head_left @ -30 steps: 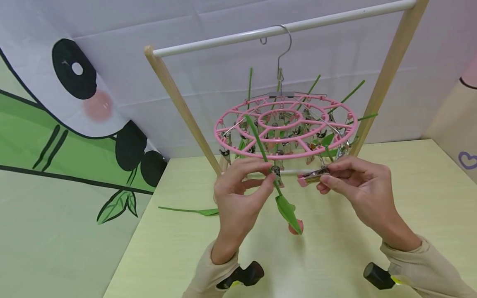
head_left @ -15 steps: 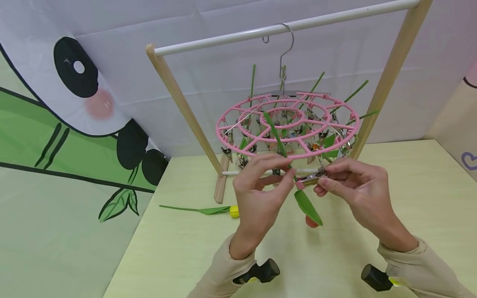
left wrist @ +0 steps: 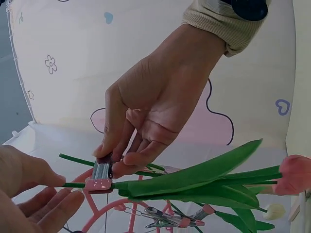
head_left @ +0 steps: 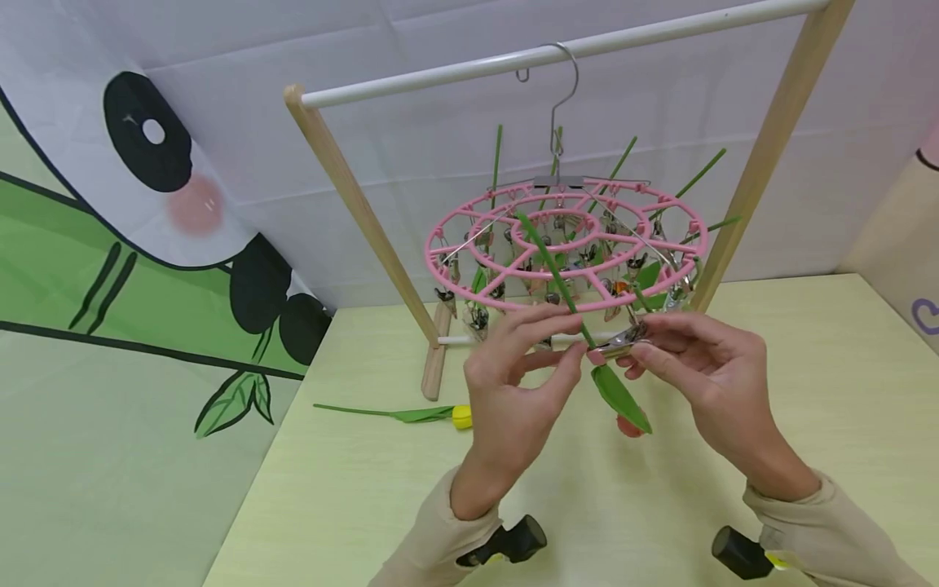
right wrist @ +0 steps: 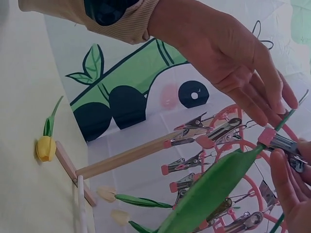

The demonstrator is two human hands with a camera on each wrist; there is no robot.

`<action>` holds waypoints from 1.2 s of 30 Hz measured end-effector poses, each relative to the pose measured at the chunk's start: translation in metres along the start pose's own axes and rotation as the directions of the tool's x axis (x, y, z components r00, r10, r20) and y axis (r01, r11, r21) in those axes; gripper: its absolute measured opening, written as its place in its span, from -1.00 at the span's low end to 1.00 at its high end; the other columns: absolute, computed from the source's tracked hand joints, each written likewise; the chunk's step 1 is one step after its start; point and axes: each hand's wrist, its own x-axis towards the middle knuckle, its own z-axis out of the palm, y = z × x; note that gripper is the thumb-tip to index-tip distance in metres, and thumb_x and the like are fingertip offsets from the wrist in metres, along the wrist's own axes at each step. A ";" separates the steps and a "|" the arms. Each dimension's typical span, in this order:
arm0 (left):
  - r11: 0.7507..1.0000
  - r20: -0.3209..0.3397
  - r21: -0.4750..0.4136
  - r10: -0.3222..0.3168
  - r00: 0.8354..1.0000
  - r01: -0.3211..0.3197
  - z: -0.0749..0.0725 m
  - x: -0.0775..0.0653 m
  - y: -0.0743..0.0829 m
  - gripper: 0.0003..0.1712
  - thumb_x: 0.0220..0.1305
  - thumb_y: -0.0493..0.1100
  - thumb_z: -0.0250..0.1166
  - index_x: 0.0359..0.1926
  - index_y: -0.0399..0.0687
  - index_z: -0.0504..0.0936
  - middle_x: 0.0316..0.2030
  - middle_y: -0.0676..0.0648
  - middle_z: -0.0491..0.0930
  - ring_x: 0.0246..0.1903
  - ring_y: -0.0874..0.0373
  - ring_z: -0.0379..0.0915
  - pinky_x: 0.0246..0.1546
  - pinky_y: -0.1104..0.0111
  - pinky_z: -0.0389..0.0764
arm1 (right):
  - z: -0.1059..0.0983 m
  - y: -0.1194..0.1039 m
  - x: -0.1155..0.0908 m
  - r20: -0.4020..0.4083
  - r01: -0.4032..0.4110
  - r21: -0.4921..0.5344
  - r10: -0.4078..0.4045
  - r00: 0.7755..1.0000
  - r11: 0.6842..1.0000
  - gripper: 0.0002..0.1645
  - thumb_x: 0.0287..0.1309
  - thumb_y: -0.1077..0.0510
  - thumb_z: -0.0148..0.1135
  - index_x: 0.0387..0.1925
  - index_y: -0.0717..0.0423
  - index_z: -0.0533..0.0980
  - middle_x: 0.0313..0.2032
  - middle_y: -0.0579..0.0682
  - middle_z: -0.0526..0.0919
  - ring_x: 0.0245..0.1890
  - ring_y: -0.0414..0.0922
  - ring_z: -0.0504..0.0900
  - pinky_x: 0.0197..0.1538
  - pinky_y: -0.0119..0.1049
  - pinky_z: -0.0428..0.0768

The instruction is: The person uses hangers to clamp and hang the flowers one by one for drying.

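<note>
My left hand (head_left: 517, 379) pinches the green stem of an artificial pink tulip (left wrist: 294, 175) between thumb and fingers. The flower slants with its head low and its leaf (head_left: 619, 398) toward the right hand. Across from it, my right hand (head_left: 707, 375) pinches the handle end of a metal clip (left wrist: 101, 171) with pink tips. Those tips overlap the stem just above the leaf, close beside the left fingertips. The clip hangs from a pink round clip hanger (head_left: 429, 254). Several tulips hang head-down in its other clips, green stems sticking up at the back.
A yellow tulip (head_left: 460, 417) lies on the pale table left of my hands. The hanger hooks onto the white bar (head_left: 440, 76) of a rack with wooden posts (head_left: 359, 208). A printed cloth (head_left: 235, 130) covers the wall behind.
My left hand has moved right with the pink tulip, bringing its stem to the clip's tips. The yellow tulip's head has come into sight. My right hand stays nearly in place.
</note>
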 end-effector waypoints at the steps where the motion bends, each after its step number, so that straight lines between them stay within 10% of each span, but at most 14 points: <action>1: 1.000 0.016 0.010 0.009 1.000 -0.009 -0.001 -0.001 -0.001 -0.77 0.08 -0.51 0.28 -0.17 -0.43 0.62 -0.12 -0.26 0.56 -0.10 -0.01 0.54 -0.29 0.25 0.68 | -0.001 0.000 0.000 -0.004 -0.004 -0.006 0.004 1.000 1.000 -0.68 0.04 0.63 0.12 -0.10 0.66 0.43 -0.26 0.20 0.68 -0.44 -0.04 0.68 -0.29 -0.26 0.68; 20: 0.979 -0.038 0.196 0.072 0.997 -0.063 -0.059 -0.028 -0.026 -0.77 0.03 -0.54 0.27 -0.24 -0.30 0.63 -0.22 -0.22 0.58 -0.19 0.01 0.53 -0.32 0.27 0.69 | -0.016 -0.002 -0.002 -0.056 -0.059 -0.127 0.052 0.997 0.990 -0.62 0.06 0.62 0.08 -0.03 0.52 0.48 -0.19 0.09 0.67 -0.45 -0.13 0.57 -0.52 -0.44 0.54; 36: 0.901 0.008 0.410 -0.158 0.987 0.141 -0.120 -0.033 -0.045 -0.65 0.03 -0.52 0.31 -0.12 -0.23 0.63 -0.20 -0.11 0.62 -0.22 0.07 0.53 -0.30 0.31 0.68 | -0.025 0.002 -0.005 -0.092 -0.061 -0.057 0.056 0.994 0.997 -0.58 0.09 0.65 -0.02 0.04 0.63 0.36 -0.07 0.21 0.62 -0.35 -0.06 0.66 -0.59 -0.36 0.55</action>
